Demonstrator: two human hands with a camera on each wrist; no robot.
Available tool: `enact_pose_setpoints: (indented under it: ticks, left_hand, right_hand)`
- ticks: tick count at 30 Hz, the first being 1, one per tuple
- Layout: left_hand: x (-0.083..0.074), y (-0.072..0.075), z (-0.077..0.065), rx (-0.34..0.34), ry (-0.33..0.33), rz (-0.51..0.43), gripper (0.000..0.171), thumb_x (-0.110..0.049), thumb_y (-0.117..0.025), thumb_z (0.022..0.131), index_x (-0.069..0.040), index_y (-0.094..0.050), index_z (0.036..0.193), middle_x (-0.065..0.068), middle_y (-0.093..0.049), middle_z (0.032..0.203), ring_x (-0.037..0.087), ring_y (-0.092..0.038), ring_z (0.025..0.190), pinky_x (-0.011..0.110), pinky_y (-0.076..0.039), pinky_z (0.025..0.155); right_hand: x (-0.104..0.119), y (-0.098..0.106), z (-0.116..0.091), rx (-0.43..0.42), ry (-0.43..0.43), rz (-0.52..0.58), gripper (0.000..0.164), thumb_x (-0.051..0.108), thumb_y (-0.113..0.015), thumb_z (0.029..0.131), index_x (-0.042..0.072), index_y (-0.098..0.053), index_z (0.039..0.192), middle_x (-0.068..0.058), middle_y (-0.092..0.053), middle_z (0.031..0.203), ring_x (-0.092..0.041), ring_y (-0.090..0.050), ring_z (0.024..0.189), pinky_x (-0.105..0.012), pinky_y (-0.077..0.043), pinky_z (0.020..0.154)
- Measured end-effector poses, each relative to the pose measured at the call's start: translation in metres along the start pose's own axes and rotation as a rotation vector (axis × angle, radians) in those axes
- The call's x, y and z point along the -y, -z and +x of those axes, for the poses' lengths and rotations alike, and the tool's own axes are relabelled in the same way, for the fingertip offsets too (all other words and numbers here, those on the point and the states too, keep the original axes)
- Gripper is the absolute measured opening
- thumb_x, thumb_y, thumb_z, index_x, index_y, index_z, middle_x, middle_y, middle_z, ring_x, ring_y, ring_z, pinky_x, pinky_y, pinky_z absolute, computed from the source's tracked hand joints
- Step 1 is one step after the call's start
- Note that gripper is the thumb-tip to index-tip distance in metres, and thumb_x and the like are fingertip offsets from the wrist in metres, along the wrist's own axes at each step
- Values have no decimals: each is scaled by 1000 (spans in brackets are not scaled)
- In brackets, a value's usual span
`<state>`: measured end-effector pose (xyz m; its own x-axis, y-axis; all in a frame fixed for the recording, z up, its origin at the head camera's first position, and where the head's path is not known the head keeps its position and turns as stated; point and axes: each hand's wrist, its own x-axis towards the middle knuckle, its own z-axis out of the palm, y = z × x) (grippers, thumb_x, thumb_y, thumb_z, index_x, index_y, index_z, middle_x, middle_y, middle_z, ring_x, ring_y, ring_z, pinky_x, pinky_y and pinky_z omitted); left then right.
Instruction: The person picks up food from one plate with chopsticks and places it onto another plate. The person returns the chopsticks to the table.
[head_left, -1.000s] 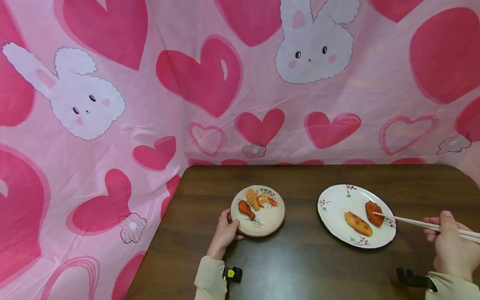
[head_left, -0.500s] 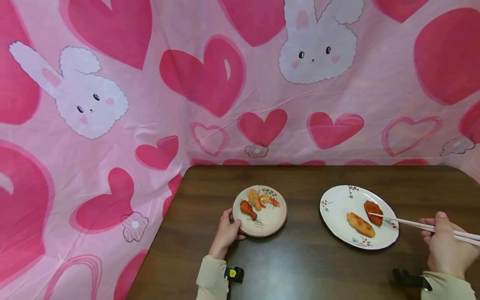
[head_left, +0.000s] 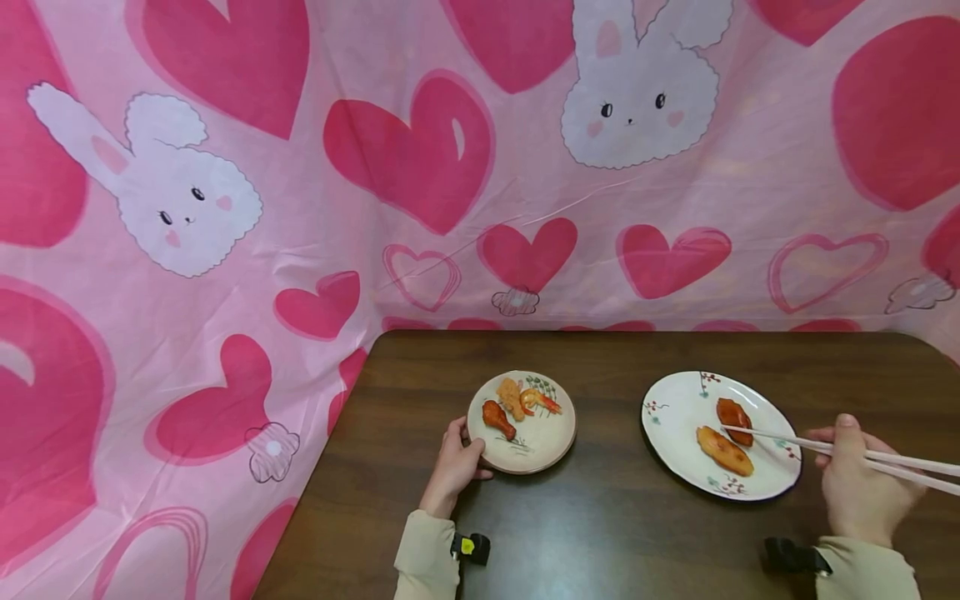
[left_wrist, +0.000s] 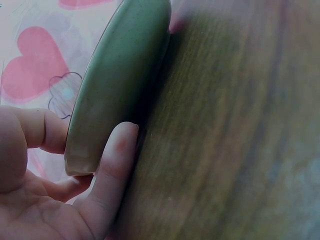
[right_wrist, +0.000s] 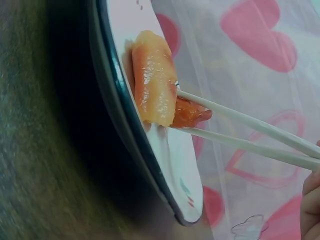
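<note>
Beige sleeves [head_left: 426, 557] bear black straps [head_left: 797, 557], one yellow-marked.

Looks like a cloth-screened dining-style corner, can't tell home or studio: pink heart-and-rabbit sheeting [head_left: 517, 192] backs and flanks a wood-grain counter [head_left: 600, 533] with small plate [head_left: 551, 429] and large plate [head_left: 682, 408] of food [head_left: 723, 452]

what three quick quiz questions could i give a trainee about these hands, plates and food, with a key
1. Which hand holds the chopsticks?
2. True or false: the left hand touches the larger plate.
3. Fill in: on the smaller plate lie ___ pieces of food.

Key:
1. The right hand.
2. False; it touches the smaller plate.
3. Three.
</note>
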<state>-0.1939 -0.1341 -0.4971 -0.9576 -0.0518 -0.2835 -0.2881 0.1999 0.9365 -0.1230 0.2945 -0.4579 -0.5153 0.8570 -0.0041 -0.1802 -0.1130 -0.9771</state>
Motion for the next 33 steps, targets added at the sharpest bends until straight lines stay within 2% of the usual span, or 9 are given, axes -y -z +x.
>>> enact_pose_setpoints:
  ticks: [5, 10, 14, 19, 27, 33]
  left_hand:
    - [0, -1, 0, 3, 5, 11, 57, -9, -47, 81, -6, -27, 134, 18, -29, 123, 17, -58, 62, 32, -55, 51]
    - [0, 0, 0, -1, 8, 9, 57, -9, -46, 81, -5, -27, 134, 18, -30, 123, 17, -57, 61, 32, -55, 51]
    - [0, -1, 0, -5, 2, 4, 57, -9, -46, 81, -5, -27, 134, 18, -30, 121, 17, -57, 61, 32, -55, 51]
    - [0, -1, -1, -5, -8, 1, 56, -8, -46, 81, -4, -27, 133, 18, -29, 121, 17, -56, 60, 31, -55, 51]
    - [0, -1, 0, -1, -5, 0, 56, -9, -46, 82, -4, -26, 134, 18, -30, 121, 17, -57, 61, 32, -55, 52]
    - [0, -1, 0, 0, 2, 8, 57, -9, -46, 81, -5, -26, 134, 18, -29, 123, 17, -58, 62, 32, -55, 52]
  right_hand:
    - [-3, 5, 9, -109, -129, 267, 20, 20, -70, 74, 2, -61, 71, -1, -64, 53, -9, -50, 33, -17, -37, 29]
    - [-9, 9, 15, -134, -219, 427, 22, 15, -72, 71, -2, -58, 74, -7, -62, 52, -11, -54, 38, -19, -34, 26]
    - [-12, 11, 18, -129, -278, 457, 24, 14, -71, 73, 0, -55, 83, -8, -62, 54, -13, -53, 38, -21, -34, 26]
    - [-14, 12, 20, -143, -302, 465, 31, 14, -70, 74, 3, -48, 93, -9, -64, 57, -14, -51, 36, -22, -34, 26]
    - [-15, 13, 22, -122, -339, 475, 21, 14, -69, 75, 0, -56, 83, -8, -62, 54, -13, -55, 40, -22, -35, 26]
    - [-16, 12, 22, -120, -338, 540, 19, 10, -69, 74, -3, -56, 80, -10, -60, 52, -15, -55, 41, -22, -32, 26]
